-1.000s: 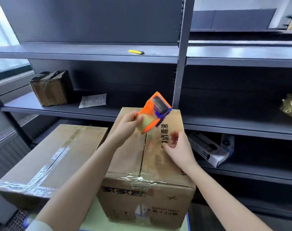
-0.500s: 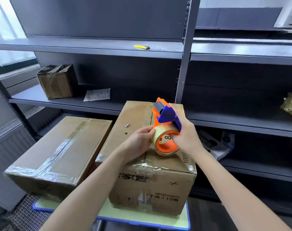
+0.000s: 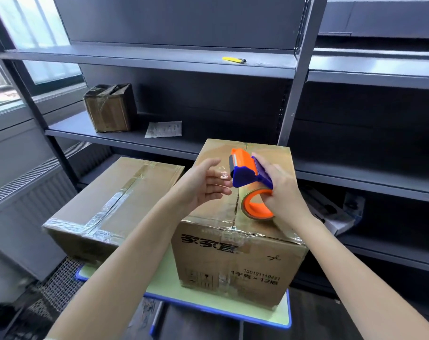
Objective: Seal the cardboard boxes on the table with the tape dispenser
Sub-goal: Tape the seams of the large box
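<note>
An orange and blue tape dispenser [image 3: 250,177] with a tape roll sits over the top seam of the right cardboard box [image 3: 238,251], which stands on a pale green table [image 3: 159,288]. My right hand [image 3: 279,190] grips the dispenser from the right. My left hand [image 3: 203,185] hovers just left of the dispenser's blue head, fingers spread, holding nothing. Clear tape runs along this box's front top edge. A second, flatter cardboard box [image 3: 115,204] with tape across its top lies to the left.
Dark metal shelving [image 3: 296,94] rises right behind the boxes. On it are a small taped box [image 3: 110,107], a paper slip [image 3: 164,129], a yellow utility knife [image 3: 233,60] and a white carton [image 3: 331,214] lower right. A radiator and window are at left.
The dispenser passed from my left hand to my right hand and came down onto the box top. My left hand let go and opened beside it.
</note>
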Action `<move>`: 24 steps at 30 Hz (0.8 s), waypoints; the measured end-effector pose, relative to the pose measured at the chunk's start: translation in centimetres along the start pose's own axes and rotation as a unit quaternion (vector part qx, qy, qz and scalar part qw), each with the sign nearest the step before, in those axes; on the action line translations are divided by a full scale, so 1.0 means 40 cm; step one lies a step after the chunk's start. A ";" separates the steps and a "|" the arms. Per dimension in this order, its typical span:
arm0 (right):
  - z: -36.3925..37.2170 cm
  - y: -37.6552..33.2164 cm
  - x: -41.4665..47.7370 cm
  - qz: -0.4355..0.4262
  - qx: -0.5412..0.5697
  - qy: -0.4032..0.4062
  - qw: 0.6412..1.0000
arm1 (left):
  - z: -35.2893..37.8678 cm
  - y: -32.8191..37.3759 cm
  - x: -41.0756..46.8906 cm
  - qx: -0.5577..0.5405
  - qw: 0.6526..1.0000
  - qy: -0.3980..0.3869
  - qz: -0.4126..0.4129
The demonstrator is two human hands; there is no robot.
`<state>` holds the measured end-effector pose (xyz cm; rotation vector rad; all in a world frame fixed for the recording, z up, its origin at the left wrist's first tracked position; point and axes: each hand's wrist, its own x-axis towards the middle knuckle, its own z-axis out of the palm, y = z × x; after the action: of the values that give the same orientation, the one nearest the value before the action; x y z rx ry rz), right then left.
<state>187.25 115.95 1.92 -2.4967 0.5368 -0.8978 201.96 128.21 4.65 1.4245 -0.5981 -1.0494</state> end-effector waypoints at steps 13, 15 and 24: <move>-0.002 -0.092 -0.007 -0.029 -0.173 -0.093 0.980 | -0.056 -0.018 -0.068 0.125 0.986 0.076 0.079; -0.005 -0.112 -0.011 -0.052 -0.213 -0.108 0.970 | -0.073 -0.029 -0.088 0.156 0.980 0.088 0.084; 0.011 -0.212 -0.033 -0.086 -0.235 -0.148 0.957 | -0.183 -0.051 -0.167 0.115 0.990 0.068 0.043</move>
<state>188.38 123.77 5.33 -3.0787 0.4779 -0.4725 204.71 137.88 3.49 1.6417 -0.6907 -0.8269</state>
